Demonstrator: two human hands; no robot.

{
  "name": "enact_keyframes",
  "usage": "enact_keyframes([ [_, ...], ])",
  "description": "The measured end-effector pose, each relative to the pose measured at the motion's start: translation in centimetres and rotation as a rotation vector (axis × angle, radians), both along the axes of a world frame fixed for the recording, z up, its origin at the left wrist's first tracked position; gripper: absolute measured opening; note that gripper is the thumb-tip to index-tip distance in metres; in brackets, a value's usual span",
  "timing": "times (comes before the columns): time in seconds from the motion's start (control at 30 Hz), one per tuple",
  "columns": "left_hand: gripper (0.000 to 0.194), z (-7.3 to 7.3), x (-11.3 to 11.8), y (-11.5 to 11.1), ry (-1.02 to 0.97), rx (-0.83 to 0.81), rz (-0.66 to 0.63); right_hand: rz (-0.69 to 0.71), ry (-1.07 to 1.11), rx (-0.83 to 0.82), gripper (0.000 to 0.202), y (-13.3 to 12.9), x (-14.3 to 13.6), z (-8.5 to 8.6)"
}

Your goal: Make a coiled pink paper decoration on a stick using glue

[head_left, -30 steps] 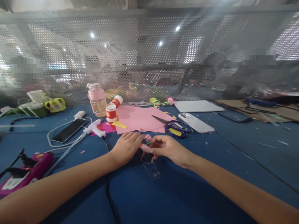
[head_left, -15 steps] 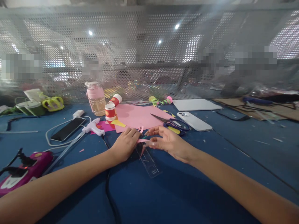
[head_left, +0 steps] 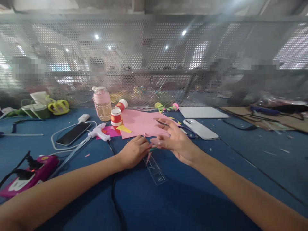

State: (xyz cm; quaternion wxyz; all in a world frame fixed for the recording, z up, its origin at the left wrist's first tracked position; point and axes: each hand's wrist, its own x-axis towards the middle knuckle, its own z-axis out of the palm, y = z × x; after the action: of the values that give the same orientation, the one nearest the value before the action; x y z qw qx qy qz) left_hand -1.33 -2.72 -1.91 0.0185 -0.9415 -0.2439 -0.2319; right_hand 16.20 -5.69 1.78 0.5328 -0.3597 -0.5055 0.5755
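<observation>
My left hand [head_left: 135, 152] is closed round a small pink paper piece [head_left: 149, 156], part of which hangs below the fingers over a clear ruler [head_left: 156, 171]. Just right of it, my right hand [head_left: 179, 142] has its fingers spread, with the thumb and a fingertip near a small teal item [head_left: 152, 149]. Whether those fingertips touch it is unclear. Behind both hands lies a large pink sheet [head_left: 141, 121]. Scissors [head_left: 190, 131] are partly hidden by my right hand.
A glue gun [head_left: 99, 132], a black phone [head_left: 73, 133] and a magenta power strip [head_left: 36, 175] lie at left. Paper cups [head_left: 116, 116] and a bottle [head_left: 102, 104] stand behind. A white phone [head_left: 201, 129] and a white flat slab [head_left: 203, 112] are at right.
My right hand has lifted and its fingers have spread apart, now covering part of the scissors. The pink strip that stretched between both hands no longer shows there. The view has shifted slightly.
</observation>
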Motion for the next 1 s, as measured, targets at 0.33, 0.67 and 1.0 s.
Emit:
enact_keyframes([
  [0.33, 0.039, 0.3, -0.1, 0.3, -0.279, -0.452, 0.065, -0.177, -0.083, 0.045, 0.061, 3.6, -1.3, -1.0],
  [0.67, 0.040, 0.4, 0.2, 0.3, -0.193, -0.520, -0.008, -0.123, 0.160, 0.034, 0.050, 4.6, -2.5, -1.1],
  [1.0, 0.051, 1.6, 0.9, -1.5, -0.413, -1.042, -0.248, -0.233, -0.149, 0.475, 0.050, 3.1, -2.6, -2.6],
])
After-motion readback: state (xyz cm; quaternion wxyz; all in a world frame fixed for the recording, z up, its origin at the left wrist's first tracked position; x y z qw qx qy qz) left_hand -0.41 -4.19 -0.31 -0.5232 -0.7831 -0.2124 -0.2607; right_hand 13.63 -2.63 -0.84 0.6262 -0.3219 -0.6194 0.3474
